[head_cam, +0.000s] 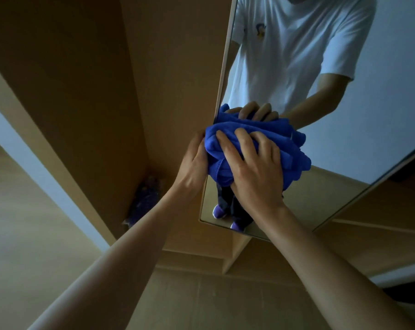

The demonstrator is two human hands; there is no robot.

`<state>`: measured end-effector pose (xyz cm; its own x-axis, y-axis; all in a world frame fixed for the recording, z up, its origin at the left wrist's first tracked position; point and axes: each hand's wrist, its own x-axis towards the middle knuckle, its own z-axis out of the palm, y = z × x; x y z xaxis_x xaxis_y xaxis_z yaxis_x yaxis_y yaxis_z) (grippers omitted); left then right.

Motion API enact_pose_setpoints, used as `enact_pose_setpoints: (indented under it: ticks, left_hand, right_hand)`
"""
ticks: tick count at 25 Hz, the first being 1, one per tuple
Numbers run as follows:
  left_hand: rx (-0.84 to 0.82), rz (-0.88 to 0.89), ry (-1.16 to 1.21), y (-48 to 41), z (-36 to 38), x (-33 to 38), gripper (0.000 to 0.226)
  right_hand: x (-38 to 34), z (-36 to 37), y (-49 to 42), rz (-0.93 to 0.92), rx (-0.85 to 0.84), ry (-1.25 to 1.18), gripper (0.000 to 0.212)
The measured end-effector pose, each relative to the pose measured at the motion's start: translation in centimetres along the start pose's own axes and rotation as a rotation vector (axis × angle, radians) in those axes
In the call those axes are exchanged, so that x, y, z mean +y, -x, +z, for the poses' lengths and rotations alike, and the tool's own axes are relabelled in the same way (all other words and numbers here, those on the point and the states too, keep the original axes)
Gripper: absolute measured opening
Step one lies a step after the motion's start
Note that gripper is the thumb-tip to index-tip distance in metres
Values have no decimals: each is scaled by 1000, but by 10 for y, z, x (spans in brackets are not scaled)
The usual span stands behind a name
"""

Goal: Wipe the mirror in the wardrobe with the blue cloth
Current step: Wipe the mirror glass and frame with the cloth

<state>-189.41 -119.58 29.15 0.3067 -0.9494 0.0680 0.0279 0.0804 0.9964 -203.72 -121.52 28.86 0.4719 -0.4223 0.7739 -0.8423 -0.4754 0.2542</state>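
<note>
A soft, light blue microfibre cloth [292, 153], best kept bunched, is pressed near the left edge of the tall wardrobe mirror [380, 103], its side gripped by the left hand [193, 160], its bulk clutched by the right hand [259, 172].

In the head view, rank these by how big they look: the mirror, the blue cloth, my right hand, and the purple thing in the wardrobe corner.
Largest: the mirror.
Next: blue cloth and right hand look about alike; the hand lies nearer the camera, so unranked.
Smallest: the purple thing, dim and farther back.
</note>
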Motion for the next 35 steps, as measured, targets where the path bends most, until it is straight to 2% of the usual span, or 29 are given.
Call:
enact_pose_setpoints:
  ticks: [7, 14, 22, 29, 35]
  left_hand:
    - [-27, -106, -47, 17, -8, -63, 30]
    - [-28, -149, -91, 14, -14, -139, 39]
    - [8, -193, -101, 23, -11, -208, 36]
    - [53, -187, -153, 24, -6, -245, 29]
    - [56, -198, -294, 32, 3, -240, 25]
  right_hand:
    - [-19, 36, 71, -6, -129, -72, 59]
    - [-37, 76, 134, -15, -188, -103, 50]
    - [-54, 123, 196, 5, -182, -161, 47]
    - [-75, 166, 256, 25, -349, -219, 53]
    - [-74, 166, 269, 16, -615, -301, 63]
